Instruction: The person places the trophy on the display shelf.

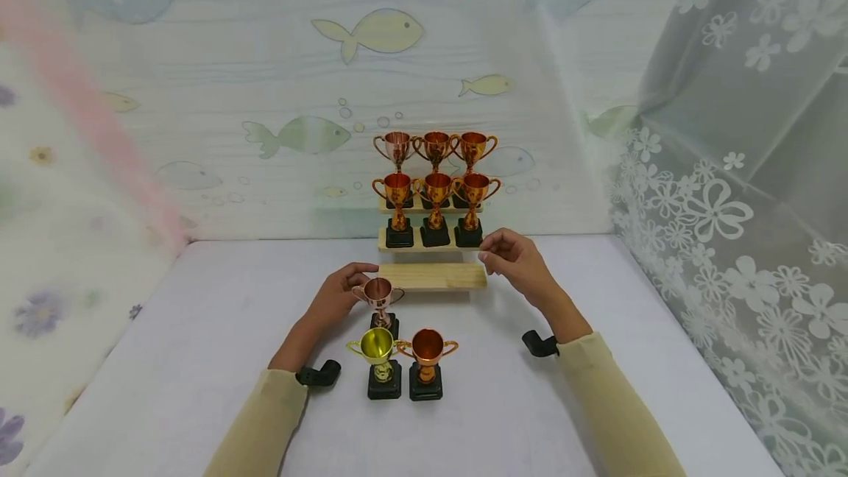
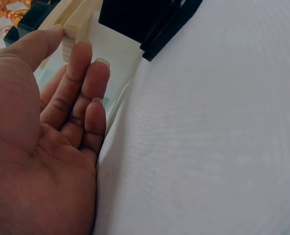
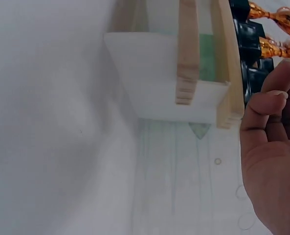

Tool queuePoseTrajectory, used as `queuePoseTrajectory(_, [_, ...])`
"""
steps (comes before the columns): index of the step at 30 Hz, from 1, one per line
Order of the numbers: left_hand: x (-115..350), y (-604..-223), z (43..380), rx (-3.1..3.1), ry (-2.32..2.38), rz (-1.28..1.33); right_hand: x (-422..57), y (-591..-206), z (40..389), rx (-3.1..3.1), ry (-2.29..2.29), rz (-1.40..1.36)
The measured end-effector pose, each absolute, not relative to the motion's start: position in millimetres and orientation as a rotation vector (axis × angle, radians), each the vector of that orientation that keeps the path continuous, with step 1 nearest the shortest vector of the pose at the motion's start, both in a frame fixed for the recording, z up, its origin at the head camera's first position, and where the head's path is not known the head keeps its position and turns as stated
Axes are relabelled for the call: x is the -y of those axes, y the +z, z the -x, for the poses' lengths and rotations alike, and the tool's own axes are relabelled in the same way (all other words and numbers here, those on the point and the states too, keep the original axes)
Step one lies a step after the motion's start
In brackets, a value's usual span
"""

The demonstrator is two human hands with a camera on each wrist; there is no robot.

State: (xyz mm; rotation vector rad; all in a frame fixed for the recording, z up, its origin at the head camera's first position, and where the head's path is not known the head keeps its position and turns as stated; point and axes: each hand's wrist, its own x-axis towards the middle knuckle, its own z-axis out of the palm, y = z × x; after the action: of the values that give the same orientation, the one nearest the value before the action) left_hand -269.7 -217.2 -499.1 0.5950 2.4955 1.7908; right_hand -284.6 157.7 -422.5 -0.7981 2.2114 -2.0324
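My left hand (image 1: 339, 293) is at the left end of the bottom wooden step (image 1: 432, 276), with its thumb and fingertips right at the board's end. In the left wrist view the palm and extended fingers (image 2: 76, 93) show. My right hand (image 1: 520, 263) is beside the right end of the middle step (image 1: 433, 248), fingers loosely bent, near the black base of the end trophy (image 1: 472, 201). In the right wrist view its fingertips (image 3: 272, 100) overlap that row of bases. A rose-coloured trophy cup (image 1: 380, 300) stands just right of my left hand.
A gold trophy cup (image 1: 377, 352) and a bronze-coloured one (image 1: 428, 355) stand on the white tabletop (image 1: 497, 418) in front. Three trophies stand on the middle step and three more on the top step (image 1: 483, 207). Behind is a fish-print curtain (image 1: 278, 79); lace (image 1: 742, 241) hangs at the right.
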Motion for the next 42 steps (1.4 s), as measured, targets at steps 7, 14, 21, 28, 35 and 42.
queuePoseTrajectory(7, [218.2, -495.5, 270.3, -2.509, 1.774, -0.552, -148.9, -419.2, 275.0, -2.148, -1.909, 0.966])
queuePoseTrajectory(14, [214.0, -478.7, 261.4, -2.456, 1.796, -0.576, -141.2, -416.7, 264.7, -2.143, -1.629, 1.047])
queuePoseTrajectory(21, [218.1, -491.2, 269.7, -2.468, 1.8, -0.608, -131.3, -416.1, 253.9, -2.041, -1.24, 1.323])
queuePoseTrajectory(28, [217.3, -494.2, 271.7, -2.465, 1.793, -0.586, -118.2, -420.9, 243.6, -1.972, -1.086, 1.381])
queuePoseTrajectory(35, [213.1, -471.9, 257.4, -2.461, 1.766, -0.583, -103.9, -425.2, 237.0, -1.927, -1.028, 1.393])
queuePoseTrajectory(42, [212.5, -472.1, 255.4, -2.481, 1.743, -0.524, -96.4, -427.3, 229.0, -1.944, -1.016, 1.408])
